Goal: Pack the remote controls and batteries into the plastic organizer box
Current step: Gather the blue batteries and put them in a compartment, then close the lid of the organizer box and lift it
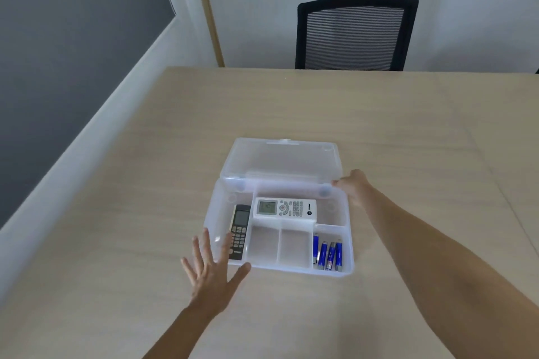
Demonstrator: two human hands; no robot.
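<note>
A clear plastic organizer box [294, 267] sits on the table with its lid [280, 159] lying open behind it. A white remote [285, 209] lies in the back compartment. In the left compartment lies a black remote [239, 232]. Several blue batteries [328, 253] fill the front right compartment. My left hand [211, 271] hovers with spread fingers at the box's front left corner, holding nothing. My right hand [351, 185] is at the lid's right rear corner, by the hinge, fingers pinched on the lid's edge.
The light wooden table [379, 125] stretches all around the box. A black mesh chair [354, 33] stands behind the far edge. A grey wall panel with white trim [87, 137] runs along the table's left side.
</note>
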